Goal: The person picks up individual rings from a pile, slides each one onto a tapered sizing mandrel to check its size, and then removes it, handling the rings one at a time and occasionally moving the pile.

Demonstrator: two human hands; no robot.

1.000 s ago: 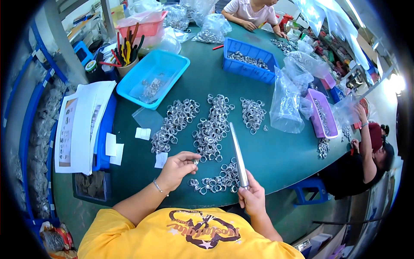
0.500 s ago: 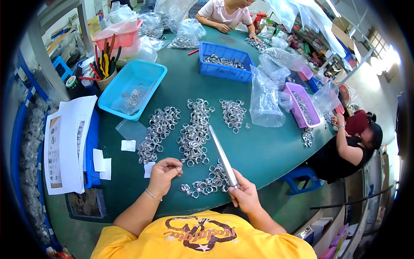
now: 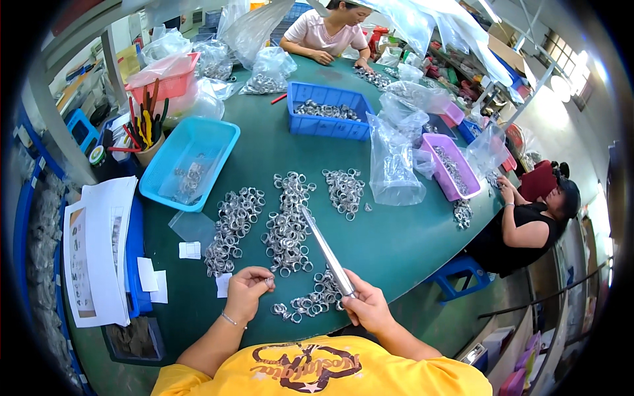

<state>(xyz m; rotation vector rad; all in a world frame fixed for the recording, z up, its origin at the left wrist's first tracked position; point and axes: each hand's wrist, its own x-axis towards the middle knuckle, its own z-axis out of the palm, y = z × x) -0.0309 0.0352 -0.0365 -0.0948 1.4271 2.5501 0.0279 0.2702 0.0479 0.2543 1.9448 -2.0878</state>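
Note:
My left hand point(image 3: 246, 290) pinches a silver ring point(image 3: 269, 282) between thumb and fingertips, close to the near end of the piles. In my right hand point(image 3: 367, 302) is a tapered metal ring mandrel point(image 3: 325, 247). Its thick end sits in my grip and its thin tip points away, over the right side of the middle ring pile point(image 3: 287, 228). A smaller group of rings point(image 3: 307, 305) lies on the table between my hands. Two more ring piles flank the middle one, a long left pile point(image 3: 232, 228) and a short right pile point(image 3: 345, 191).
On the green table point(image 3: 409, 231) stand a light-blue basket point(image 3: 228, 142), a blue crate point(image 3: 330, 127) of rings and a purple basket point(image 3: 456, 195). Clear plastic bags point(image 3: 395, 165) lie between them. Papers point(image 3: 99, 257) stand at left. One person point(image 3: 330, 33) sits opposite, another point(image 3: 528, 228) at right.
The view has tilted, so the table and its contents sit lower and slightly left in the picture. Both hands keep their holds on the ring and the mandrel.

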